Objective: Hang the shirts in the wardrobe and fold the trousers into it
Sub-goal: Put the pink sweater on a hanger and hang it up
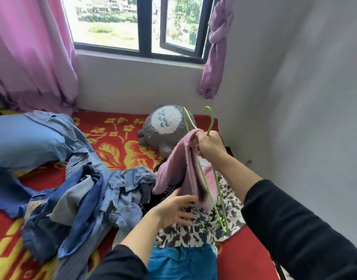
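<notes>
My right hand [209, 145] is raised over the bed, shut on a green wire hanger [211, 120] together with the top of a fuzzy mauve sweater [185, 168] that hangs down from it. My left hand [174, 209] is spread flat, fingers apart, against the sweater's lower edge. Under the sweater lies a black-and-white patterned garment [185, 233], with a bright blue garment [181, 263] nearer me. A heap of denim trousers and jeans [97, 190] lies to the left on the bed. No wardrobe is in view.
The bed has a red and yellow flowered blanket [117, 142]. A blue pillow [22, 142] lies at the left and a grey plush toy [165, 128] at the head. A window with pink curtains [30, 57] is behind; a white wall [315, 98] closes the right side.
</notes>
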A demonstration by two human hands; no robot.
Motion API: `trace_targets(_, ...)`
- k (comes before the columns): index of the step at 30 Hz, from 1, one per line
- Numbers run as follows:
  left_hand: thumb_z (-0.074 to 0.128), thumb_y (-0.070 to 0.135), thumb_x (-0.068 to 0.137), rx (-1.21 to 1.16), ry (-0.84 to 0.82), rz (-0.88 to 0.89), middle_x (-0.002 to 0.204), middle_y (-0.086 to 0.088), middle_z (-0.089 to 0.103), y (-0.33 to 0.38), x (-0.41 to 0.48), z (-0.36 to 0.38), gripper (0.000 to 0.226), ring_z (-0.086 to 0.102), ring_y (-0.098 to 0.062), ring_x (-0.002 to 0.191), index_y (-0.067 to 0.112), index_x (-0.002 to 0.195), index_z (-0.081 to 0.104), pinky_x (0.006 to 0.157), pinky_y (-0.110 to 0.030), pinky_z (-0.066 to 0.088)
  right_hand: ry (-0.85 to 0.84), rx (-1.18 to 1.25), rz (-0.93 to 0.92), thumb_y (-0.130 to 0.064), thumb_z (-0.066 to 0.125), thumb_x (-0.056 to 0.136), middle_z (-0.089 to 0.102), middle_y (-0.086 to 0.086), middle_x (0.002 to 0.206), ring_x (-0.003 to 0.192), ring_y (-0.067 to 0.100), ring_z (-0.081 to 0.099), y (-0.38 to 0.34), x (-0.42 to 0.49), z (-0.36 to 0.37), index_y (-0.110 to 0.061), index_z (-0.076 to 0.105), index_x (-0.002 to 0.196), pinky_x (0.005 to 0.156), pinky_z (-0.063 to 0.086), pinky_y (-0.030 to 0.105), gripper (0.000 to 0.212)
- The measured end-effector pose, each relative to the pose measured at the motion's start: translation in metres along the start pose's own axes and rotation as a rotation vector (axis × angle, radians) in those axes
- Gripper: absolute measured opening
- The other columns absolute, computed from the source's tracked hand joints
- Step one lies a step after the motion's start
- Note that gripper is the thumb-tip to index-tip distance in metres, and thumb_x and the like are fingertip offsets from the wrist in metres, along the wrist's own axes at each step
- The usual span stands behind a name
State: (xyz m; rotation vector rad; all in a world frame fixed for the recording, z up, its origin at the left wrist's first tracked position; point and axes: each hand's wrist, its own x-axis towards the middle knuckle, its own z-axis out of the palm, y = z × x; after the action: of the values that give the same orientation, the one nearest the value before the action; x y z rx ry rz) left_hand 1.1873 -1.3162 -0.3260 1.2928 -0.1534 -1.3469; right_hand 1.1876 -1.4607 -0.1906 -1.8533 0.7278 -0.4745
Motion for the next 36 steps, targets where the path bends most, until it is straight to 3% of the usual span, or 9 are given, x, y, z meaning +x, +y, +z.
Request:
trace_targets(5,0.061,0.055,0.085,0.097,0.169,0.076,0.114,-0.006,0.06,0.002,0.007,0.036,0.052,0.066,-0.033,0.095,0.031,0.128,0.044,0.077,-0.049,0.058,-0.055,0.083,0.001,-0.008,0.045,0.092,0.057,0.006,0.051,0.033,0.011,0.045,-0.02,-0.014,-0.016,-0.003,0.059,0.065,0.034,0.032,0.018,0.031)
trace_targets(11,0.034,0.02,0.103,-0.018,0.379,0.161,0.1,-0.017,0.062,0.048,-0.022,0.017,0.021,0.065,-0.036,0.072,0.016,0.119,0.048,0.054,-0.041,0.058,0.188,0.238,0.059,-0.013,0.047,0.088,0.066,0.008,0.058,0.035,0.011,0.048,-0.021,0.003,-0.062,-0.01,0.066,0.069,0.035,0.032,0.017,0.027)
trace_targets(15,0.057,0.017,0.09,-0.03,0.578,0.382,0.077,-0.007,0.054,0.153,-0.056,0.01,0.004,0.056,-0.024,0.059,0.013,0.091,0.059,0.042,-0.028,0.052,0.381,0.331,0.068,-0.023,0.046,0.083,0.069,0.013,0.07,0.044,0.014,0.056,-0.02,0.023,-0.097,-0.002,0.069,0.087,0.042,0.039,0.022,0.031)
trace_targets(19,0.062,0.007,0.084,0.085,0.464,0.623,0.058,0.001,0.05,0.238,-0.11,0.037,0.015,0.05,-0.013,0.057,0.015,0.072,0.06,0.052,-0.025,0.048,0.52,0.293,-0.066,-0.039,0.045,0.073,0.069,0.016,0.082,0.07,0.027,0.059,-0.043,0.035,-0.122,-0.008,0.068,0.083,0.066,0.045,0.04,0.04)
trace_targets(21,0.058,0.003,0.084,0.191,0.461,0.7,0.06,0.001,0.053,0.264,-0.127,0.038,0.014,0.051,-0.011,0.056,0.013,0.075,0.062,0.049,-0.023,0.045,0.541,0.254,-0.164,-0.034,0.047,0.079,0.062,0.008,0.071,0.07,0.027,0.059,-0.057,0.036,-0.128,-0.008,0.067,0.08,0.066,0.047,0.042,0.033)
trace_targets(24,0.06,0.005,0.085,0.305,0.672,0.756,0.071,-0.003,0.059,0.277,-0.122,0.018,0.01,0.054,-0.012,0.057,0.007,0.091,0.068,0.043,-0.019,0.046,0.546,0.123,-0.26,-0.03,0.05,0.084,0.062,0.009,0.07,0.071,0.03,0.06,-0.063,0.033,-0.123,-0.003,0.066,0.079,0.067,0.048,0.042,0.031)
trace_targets(29,0.049,0.002,0.091,-0.071,0.543,0.505,0.042,0.0,0.057,0.231,-0.078,-0.007,0.044,0.052,-0.007,0.031,0.01,0.052,0.066,0.034,-0.019,0.046,0.342,-0.02,-0.099,-0.013,0.054,0.09,0.049,0.004,0.056,0.063,0.022,0.048,-0.015,0.024,-0.087,-0.012,0.049,0.056,0.06,0.038,0.033,0.034)
trace_targets(32,0.053,0.008,0.092,-0.077,0.545,0.396,0.045,-0.002,0.061,0.195,-0.06,-0.016,0.017,0.057,-0.011,0.035,0.012,0.077,0.061,0.035,-0.019,0.047,0.21,-0.049,0.044,-0.018,0.064,0.084,0.045,-0.003,0.041,0.049,0.019,0.043,0.022,0.015,-0.071,-0.014,0.047,0.048,0.055,0.037,0.031,0.04)
trace_targets(36,0.064,0.017,0.087,0.065,0.59,0.348,0.08,-0.012,0.069,0.171,-0.041,-0.022,0.01,0.065,-0.022,0.065,0.008,0.092,0.065,0.058,-0.03,0.055,0.136,0.049,0.113,-0.042,0.065,0.086,0.043,-0.009,0.036,0.038,0.012,0.04,0.029,0.009,-0.064,-0.009,0.063,0.06,0.041,0.032,0.021,0.043)
